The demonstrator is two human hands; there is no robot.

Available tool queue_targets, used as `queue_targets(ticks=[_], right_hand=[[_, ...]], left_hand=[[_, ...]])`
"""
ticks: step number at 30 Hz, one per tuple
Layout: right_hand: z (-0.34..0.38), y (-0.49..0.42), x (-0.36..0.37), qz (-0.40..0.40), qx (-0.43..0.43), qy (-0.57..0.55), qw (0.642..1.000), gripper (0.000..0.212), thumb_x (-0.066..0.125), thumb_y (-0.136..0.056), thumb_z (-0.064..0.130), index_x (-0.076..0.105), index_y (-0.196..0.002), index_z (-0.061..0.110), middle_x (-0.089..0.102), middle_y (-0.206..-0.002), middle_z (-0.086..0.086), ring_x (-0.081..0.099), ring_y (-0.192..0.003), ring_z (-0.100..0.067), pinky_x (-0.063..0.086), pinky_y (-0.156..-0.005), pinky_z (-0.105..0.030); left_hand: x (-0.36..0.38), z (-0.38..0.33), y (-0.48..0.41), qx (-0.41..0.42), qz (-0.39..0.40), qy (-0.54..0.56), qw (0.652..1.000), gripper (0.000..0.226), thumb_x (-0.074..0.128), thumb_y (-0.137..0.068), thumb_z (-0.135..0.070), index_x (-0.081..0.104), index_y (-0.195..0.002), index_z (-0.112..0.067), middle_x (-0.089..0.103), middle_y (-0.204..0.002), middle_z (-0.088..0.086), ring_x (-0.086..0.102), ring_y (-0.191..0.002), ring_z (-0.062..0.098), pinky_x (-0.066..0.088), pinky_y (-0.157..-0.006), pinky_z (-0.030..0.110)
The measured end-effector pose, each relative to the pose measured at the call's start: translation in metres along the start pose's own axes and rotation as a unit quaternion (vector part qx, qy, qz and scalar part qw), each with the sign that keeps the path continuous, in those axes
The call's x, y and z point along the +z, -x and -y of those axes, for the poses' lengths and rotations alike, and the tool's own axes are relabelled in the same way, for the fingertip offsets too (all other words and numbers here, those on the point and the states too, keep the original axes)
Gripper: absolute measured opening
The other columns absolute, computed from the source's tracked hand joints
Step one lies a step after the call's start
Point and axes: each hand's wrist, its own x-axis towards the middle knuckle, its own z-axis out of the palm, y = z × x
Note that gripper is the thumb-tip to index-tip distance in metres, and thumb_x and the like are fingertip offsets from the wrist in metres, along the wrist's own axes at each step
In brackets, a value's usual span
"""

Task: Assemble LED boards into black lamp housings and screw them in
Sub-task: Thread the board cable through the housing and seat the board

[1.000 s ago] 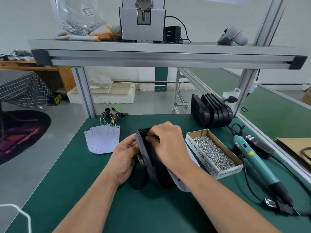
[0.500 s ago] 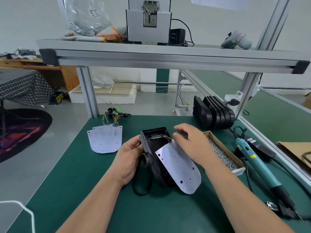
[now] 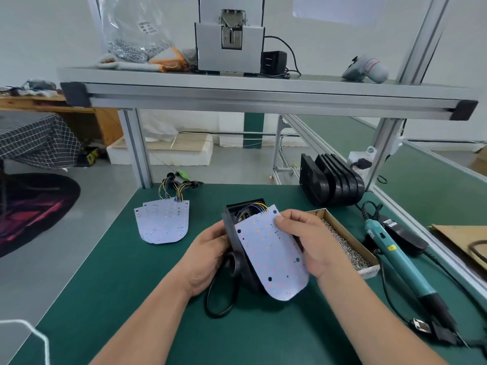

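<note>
Nearest the person, a loop of black cable [image 3: 218,299] trails from the housing onto the green mat [image 3: 131,285] just under the left wrist. If the housing is turned carelessly, that loop could catch beneath the forearm and jerk the work. The left hand [image 3: 208,256] grips the black lamp housing [image 3: 232,222] by its side, fingers curled round the edge, propping it tilted up from the mat. The right hand [image 3: 313,243] pinches the LED board [image 3: 271,262], thumb on its face near the top corner and fingers behind. The board lies slanted across the housing's open mouth and is not seated; its rounded end overhangs toward the person. The main risk, as I judge it, is pressing it down askew, which could flex the thin board or leave its screw holes off their posts. Just beyond the right thumb, yellow and blue wires [image 3: 257,206] bunch inside the housing's top end. Trapped under the board's edge, they could be nipped or strained at their joints. The thumb resting on the face might also stress an LED. Just past the right hand's knuckles sits the open box of screws [image 3: 369,271], close enough for a careless swing to scatter them. Outside it lies the electric screwdriver [image 3: 398,256], its cord running near the right forearm. Farther off, spare boards [image 3: 163,222] lie beyond the left hand, and a row of housings [image 3: 332,180] stands on edge beyond the right.
</note>
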Motion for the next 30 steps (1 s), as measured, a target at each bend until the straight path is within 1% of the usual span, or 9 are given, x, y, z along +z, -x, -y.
queue_targets(ticks=[3, 7, 12, 16, 21, 24, 27, 29, 30], right_hand=[[-0.002, 0.003, 0.009, -0.009, 0.006, -0.034, 0.999, 0.012, 0.076, -0.086, 0.008, 0.071, -0.075, 0.008, 0.073, -0.082, -0.018, 0.069, -0.064, -0.027, 0.057, -0.058, -0.031], [0.002, 0.005, 0.009, 0.02, 0.014, -0.044, 0.999, 0.013, 0.078, -0.079, 0.013, 0.068, -0.079, 0.005, 0.072, -0.081, -0.018, 0.069, -0.062, -0.026, 0.056, -0.057, -0.031], [0.009, 0.005, -0.003, 0.052, 0.019, -0.018, 0.998, 0.014, 0.073, -0.086, 0.014, 0.065, -0.08, 0.006, 0.07, -0.079, -0.014, 0.066, -0.062, -0.024, 0.055, -0.058, -0.03], [0.013, 0.005, -0.009, 0.059, 0.012, -0.009, 0.998, 0.013, 0.073, -0.085, 0.015, 0.067, -0.077, 0.007, 0.07, -0.078, -0.013, 0.066, -0.061, -0.022, 0.054, -0.056, -0.03], [0.015, 0.004, -0.016, 0.053, 0.028, -0.001, 0.998, 0.012, 0.073, -0.083, 0.015, 0.07, -0.078, 0.005, 0.072, -0.08, -0.016, 0.068, -0.063, -0.025, 0.056, -0.058, -0.032], [0.011, 0.001, -0.016, 0.04, 0.039, -0.011, 0.998, 0.016, 0.074, -0.082, 0.017, 0.069, -0.084, 0.002, 0.072, -0.087, -0.02, 0.069, -0.069, -0.029, 0.058, -0.065, -0.036], [0.006, -0.002, -0.011, 0.007, 0.028, -0.033, 0.999, 0.013, 0.074, -0.086, 0.017, 0.067, -0.08, 0.007, 0.07, -0.084, -0.018, 0.066, -0.066, -0.027, 0.056, -0.065, -0.034], [-0.001, -0.005, -0.005, -0.021, 0.003, -0.026, 0.999, 0.025, 0.07, -0.096, 0.014, 0.067, -0.071, 0.014, 0.068, -0.077, -0.012, 0.062, -0.062, -0.023, 0.052, -0.059, -0.029], [-0.004, -0.005, -0.002, -0.034, -0.014, -0.007, 0.999, 0.027, 0.068, -0.099, 0.014, 0.066, -0.072, 0.015, 0.066, -0.077, -0.011, 0.059, -0.063, -0.022, 0.05, -0.059, -0.029]], left_hand=[[0.003, 0.003, -0.001, -0.012, -0.04, -0.016, 0.999, 0.035, 0.063, -0.084, -0.003, 0.082, -0.112, -0.016, 0.079, -0.115, 0.019, 0.079, -0.097, 0.03, 0.063, -0.074, 0.035], [0.001, 0.008, 0.0, -0.021, -0.079, -0.029, 0.996, 0.037, 0.055, -0.1, 0.004, 0.085, -0.106, -0.019, 0.081, -0.109, 0.016, 0.079, -0.09, 0.026, 0.066, -0.076, 0.037], [0.002, 0.011, 0.0, -0.012, -0.065, -0.089, 0.994, 0.037, 0.051, -0.103, 0.007, 0.081, -0.112, -0.011, 0.076, -0.116, 0.027, 0.073, -0.1, 0.035, 0.061, -0.089, 0.051], [0.005, 0.013, 0.001, 0.016, -0.052, -0.124, 0.991, 0.033, 0.055, -0.105, 0.003, 0.08, -0.118, -0.015, 0.078, -0.119, 0.018, 0.076, -0.106, 0.03, 0.063, -0.088, 0.039], [0.007, 0.012, -0.001, 0.054, -0.071, -0.143, 0.986, 0.029, 0.063, -0.096, -0.008, 0.08, -0.118, -0.017, 0.079, -0.115, 0.015, 0.076, -0.102, 0.028, 0.063, -0.087, 0.041], [0.009, 0.009, -0.001, 0.068, -0.081, -0.153, 0.983, 0.031, 0.06, -0.099, -0.002, 0.079, -0.118, -0.018, 0.079, -0.114, 0.015, 0.073, -0.1, 0.026, 0.061, -0.091, 0.044], [0.016, 0.006, 0.001, 0.079, -0.076, -0.155, 0.982, 0.036, 0.052, -0.096, -0.019, 0.079, -0.119, -0.016, 0.079, -0.115, 0.009, 0.072, -0.103, 0.018, 0.059, -0.088, 0.031], [0.023, 0.005, 0.003, 0.055, -0.066, -0.08, 0.993, 0.044, 0.049, -0.1, -0.042, 0.079, -0.119, -0.016, 0.078, -0.12, 0.007, 0.073, -0.11, 0.016, 0.058, -0.088, 0.026], [0.023, 0.007, 0.004, 0.047, -0.062, -0.049, 0.996, 0.053, 0.045, -0.102, -0.053, 0.078, -0.123, -0.017, 0.076, -0.127, 0.008, 0.071, -0.119, 0.019, 0.058, -0.094, 0.028]])
